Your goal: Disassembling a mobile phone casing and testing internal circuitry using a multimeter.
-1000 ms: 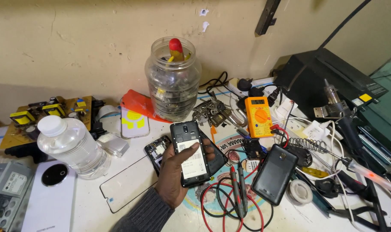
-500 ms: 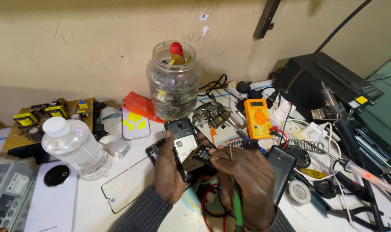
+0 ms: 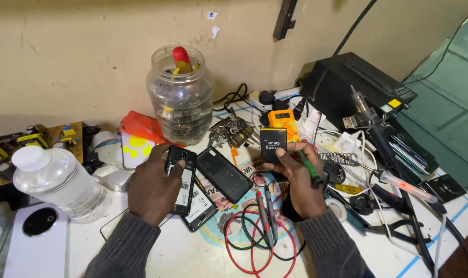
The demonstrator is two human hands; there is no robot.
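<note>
Here the left hand (image 3: 154,188) grips an opened black phone (image 3: 180,180) with its back off, fingers wrapped round its left edge, just in front of the big glass jar (image 3: 180,95) that stands against the wall. The right hand (image 3: 298,177), in front and to the right of the jar, pinches a flat black battery (image 3: 273,145) upright between thumb and fingertips, and the same hand also clamps a green-handled tool (image 3: 310,169) against the palm. Between the two hands lies a black back cover (image 3: 223,174), tilted, with a second opened phone (image 3: 199,206) partly under the held one. Nearer the person than the jar, red and black probe leads (image 3: 254,234) coil on the white table (image 3: 182,252). An orange multimeter (image 3: 284,121) sits to the right of the jar, behind the battery, and a bunch of keys (image 3: 231,133) lies just right of the jar's base. Left of the jar stands a clear plastic bottle (image 3: 56,180) with a white cap; far right of it is a black box (image 3: 355,85) with a soldering iron (image 3: 370,123) resting before it
</note>
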